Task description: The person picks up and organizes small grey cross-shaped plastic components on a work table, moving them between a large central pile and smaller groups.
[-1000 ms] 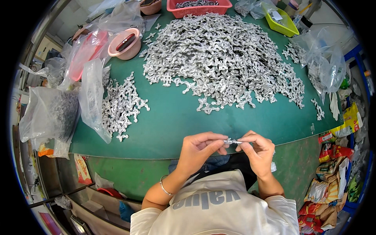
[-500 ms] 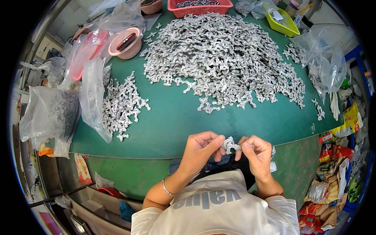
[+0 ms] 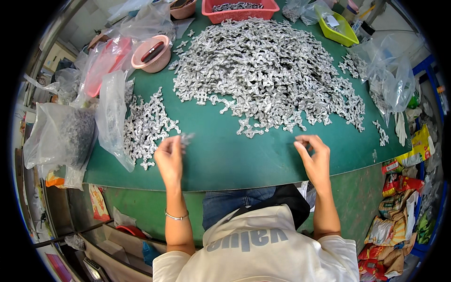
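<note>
1. Left hand is up over the near-left part of the green surface, fingers pinched on a small blurred metal piece at its fingertips; the piece shows just beyond and to the right of the hand, toward the middle of the surface.
2. Right beside that hand, on its left, lies the small heap of metal parts, spilling against a clear plastic bag at the left edge. The left hand is by far the nearer one to it.
3. Right hand hangs near the front edge on the right, fingers curled inward; whether it pinches anything I cannot tell, it is too small and blurred.
4. Straight ahead of the right hand, toward the far edge, spreads the big pile of metal parts; its nearest stragglers lie just beyond the fingertips, apart from them.
5. The two hands are well apart, bare green surface between them.
6. Far edge: a red basket, a yellow-green tray, a pink bowl toward the far-left corner.
7. Around the room: grey-filled bags off the left edge, clear bags at the right edge, coloured packets on the floor to the right.
</note>
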Demonstrator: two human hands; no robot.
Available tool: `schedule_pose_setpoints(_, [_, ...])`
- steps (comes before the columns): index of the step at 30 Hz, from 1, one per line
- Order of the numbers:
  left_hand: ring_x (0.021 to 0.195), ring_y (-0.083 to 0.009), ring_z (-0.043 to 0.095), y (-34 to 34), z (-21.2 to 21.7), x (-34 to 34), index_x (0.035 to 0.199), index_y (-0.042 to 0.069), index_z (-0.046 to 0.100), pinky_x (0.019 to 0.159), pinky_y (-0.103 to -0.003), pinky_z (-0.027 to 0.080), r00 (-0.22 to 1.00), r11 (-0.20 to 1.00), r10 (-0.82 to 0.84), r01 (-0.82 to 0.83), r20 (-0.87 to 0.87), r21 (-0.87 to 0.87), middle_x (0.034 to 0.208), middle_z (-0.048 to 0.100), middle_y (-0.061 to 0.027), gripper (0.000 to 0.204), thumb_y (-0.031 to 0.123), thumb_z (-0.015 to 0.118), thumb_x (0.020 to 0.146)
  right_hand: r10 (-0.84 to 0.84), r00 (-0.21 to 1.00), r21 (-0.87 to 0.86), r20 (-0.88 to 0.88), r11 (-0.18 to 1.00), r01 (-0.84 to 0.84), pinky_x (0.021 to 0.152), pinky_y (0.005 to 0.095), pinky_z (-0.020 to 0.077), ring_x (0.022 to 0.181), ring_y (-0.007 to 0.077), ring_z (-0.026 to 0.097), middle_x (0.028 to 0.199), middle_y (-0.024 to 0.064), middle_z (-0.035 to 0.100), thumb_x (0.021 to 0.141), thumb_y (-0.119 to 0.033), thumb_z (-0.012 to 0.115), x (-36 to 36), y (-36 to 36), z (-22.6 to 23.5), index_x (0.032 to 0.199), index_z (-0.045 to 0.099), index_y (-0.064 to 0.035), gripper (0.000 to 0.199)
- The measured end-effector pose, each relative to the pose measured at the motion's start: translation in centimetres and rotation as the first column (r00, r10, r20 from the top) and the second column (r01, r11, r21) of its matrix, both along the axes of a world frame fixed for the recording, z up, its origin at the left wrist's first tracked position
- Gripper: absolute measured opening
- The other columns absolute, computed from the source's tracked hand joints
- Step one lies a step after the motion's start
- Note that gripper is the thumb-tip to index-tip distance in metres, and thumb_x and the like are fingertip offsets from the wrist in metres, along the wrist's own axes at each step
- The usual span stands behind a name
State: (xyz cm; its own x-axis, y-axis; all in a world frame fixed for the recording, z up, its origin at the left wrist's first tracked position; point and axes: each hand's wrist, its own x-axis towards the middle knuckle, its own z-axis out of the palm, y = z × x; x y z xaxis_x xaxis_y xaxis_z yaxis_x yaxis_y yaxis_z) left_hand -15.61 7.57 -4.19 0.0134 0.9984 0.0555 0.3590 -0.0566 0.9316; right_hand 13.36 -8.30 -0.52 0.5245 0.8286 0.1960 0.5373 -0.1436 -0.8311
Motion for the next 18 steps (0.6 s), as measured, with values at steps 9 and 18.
schedule_pose_setpoints(9, [0.067, -0.0113, 0.047, -1.1, -0.8, -0.6, 0.099, 0.001, 0.061, 0.061, -0.024, 0.041, 0.948, 0.943, 0.171, -0.078, -0.270, 0.323, 0.077, 0.053, -0.0034, 0.019, 0.004, 0.062, 0.080, 0.081, 0.801, -0.060, 0.594, 0.997, -0.057, 0.077, 0.0384, 0.0378, 0.091, 0.0288, 0.048, 0.096, 0.0111, 0.053, 0.069, -0.005, 0.066, 0.0, 5.4, -3.4, 0.096, 0.059, -0.0028, 0.029])
schedule_pose_setpoints(18, [0.092, -0.0297, 0.048, 0.6, -1.3, -3.4, 0.105, 0.004, 0.057, 0.082, -0.041, 0.036, 0.709, 0.923, 0.280, -0.014, -0.647, 0.384, 0.098, 0.053, -0.0118, 0.039, 0.016, 0.071, 0.071, 0.054, 0.788, 0.038, 0.613, 0.994, -0.098, 0.071, 0.0368, 0.0368, 0.083, 0.0272, 0.048, 0.087, 0.0096, 0.052, 0.071, -0.002, 0.064, -0.3, 5.3, -3.6, 0.088, 0.061, -0.0032, 0.017])
